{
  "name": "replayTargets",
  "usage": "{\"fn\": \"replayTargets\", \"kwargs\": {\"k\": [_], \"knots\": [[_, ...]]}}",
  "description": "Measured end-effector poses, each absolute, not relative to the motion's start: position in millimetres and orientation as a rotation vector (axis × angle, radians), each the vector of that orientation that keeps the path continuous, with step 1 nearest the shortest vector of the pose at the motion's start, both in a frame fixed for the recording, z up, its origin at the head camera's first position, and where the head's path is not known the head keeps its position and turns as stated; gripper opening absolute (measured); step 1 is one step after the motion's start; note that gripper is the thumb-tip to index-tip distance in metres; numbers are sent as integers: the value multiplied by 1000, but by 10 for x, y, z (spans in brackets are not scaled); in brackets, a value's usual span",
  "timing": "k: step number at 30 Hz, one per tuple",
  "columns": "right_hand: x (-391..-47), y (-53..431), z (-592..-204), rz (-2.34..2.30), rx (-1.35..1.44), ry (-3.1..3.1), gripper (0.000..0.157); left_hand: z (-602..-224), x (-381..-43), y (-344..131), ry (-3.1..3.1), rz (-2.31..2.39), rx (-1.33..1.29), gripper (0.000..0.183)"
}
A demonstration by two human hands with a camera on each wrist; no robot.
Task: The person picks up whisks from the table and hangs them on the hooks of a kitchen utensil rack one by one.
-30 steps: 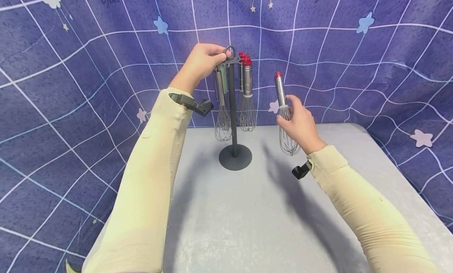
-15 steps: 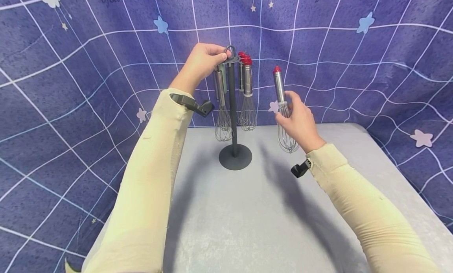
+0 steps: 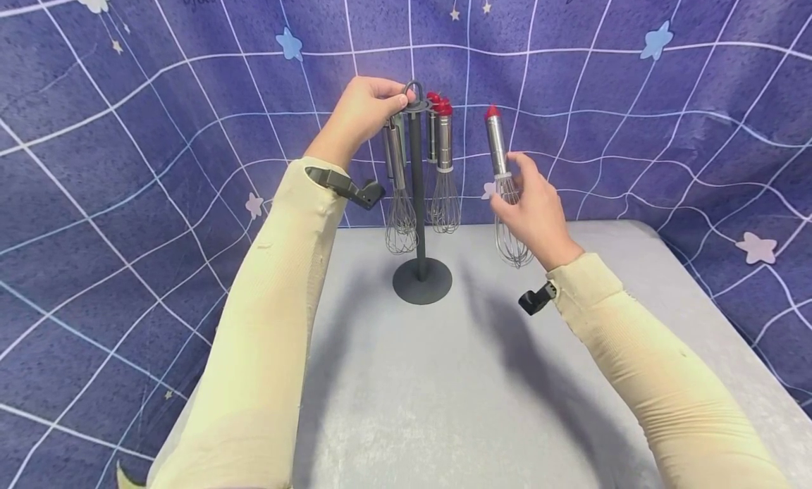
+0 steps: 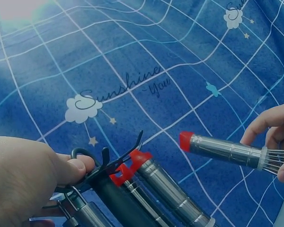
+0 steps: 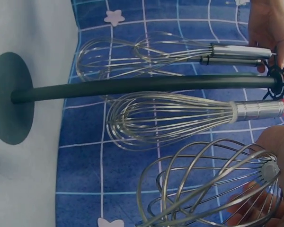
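A dark grey utensil stand (image 3: 416, 193) stands upright on its round base, with several whisks hanging from the hooks at its top. My left hand (image 3: 360, 117) pinches the loop at the top of the stand; in the left wrist view the thumb lies on that loop (image 4: 83, 155). To the right of the stand, my right hand (image 3: 539, 211) grips a whisk (image 3: 497, 144) by the upper wires, its red-tipped steel handle pointing up and leaning slightly left. This whisk is off the table and apart from the stand. Two red-ended whisks (image 3: 445, 147) hang on the stand's right side.
On the stand's left hang a slim steel whisk (image 3: 396, 151) and a pale green handle (image 3: 402, 140), partly hidden. A light grey cloth covers the table (image 3: 406, 390). Behind it hangs a blue curtain (image 3: 571, 87) with a white grid and stars.
My right hand has raised its whisk and brought it slightly left, nearer the stand. The left hand and the stand have stayed in place.
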State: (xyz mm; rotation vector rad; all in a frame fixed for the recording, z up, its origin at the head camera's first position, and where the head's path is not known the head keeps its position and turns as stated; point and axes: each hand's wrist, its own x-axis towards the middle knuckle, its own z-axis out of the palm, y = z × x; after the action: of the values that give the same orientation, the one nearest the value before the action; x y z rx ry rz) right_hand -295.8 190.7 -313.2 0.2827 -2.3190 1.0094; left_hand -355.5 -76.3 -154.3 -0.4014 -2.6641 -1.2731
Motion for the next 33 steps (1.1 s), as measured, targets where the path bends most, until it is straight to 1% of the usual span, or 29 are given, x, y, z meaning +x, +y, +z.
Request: {"fn": "replayTargets", "kwargs": {"k": [11, 33], "knots": [[-2871, 1816, -3034, 1006, 332, -2284, 65, -1549, -3556, -767, -2656, -1306, -397, 25], [-2760, 1666, -2970, 946, 413, -2248, 66, -1556, -3543, -758, -2639, -1251, -420, 27]]}}
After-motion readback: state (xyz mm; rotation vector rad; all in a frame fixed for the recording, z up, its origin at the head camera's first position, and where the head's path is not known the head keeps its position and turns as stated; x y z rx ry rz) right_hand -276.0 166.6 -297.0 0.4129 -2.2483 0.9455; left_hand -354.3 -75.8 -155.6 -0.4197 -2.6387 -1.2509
